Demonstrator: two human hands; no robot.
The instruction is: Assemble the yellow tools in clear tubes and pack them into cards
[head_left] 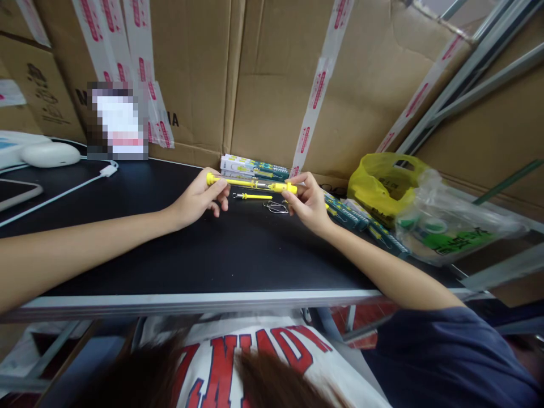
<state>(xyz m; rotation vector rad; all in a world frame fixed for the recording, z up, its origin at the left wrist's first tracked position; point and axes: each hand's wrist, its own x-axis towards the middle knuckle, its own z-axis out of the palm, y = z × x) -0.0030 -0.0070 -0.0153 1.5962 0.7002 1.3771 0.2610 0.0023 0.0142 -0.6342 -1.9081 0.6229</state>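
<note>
One yellow tube (250, 183), held at both ends, centre of frame.
Your left hand (199, 198) pinches its left end and your right hand (309, 205) its right end; each grip is pressed onto the tube, level above the black tabletop (170, 249). Under it lie one thin yellow rod (251, 196) and one wire piece (276, 207). At right: one yellow bag (382, 181), one clear bag (450, 221).

pkgs (255, 168) behind tool (250, 183), bag (385, 182) far rt
</note>
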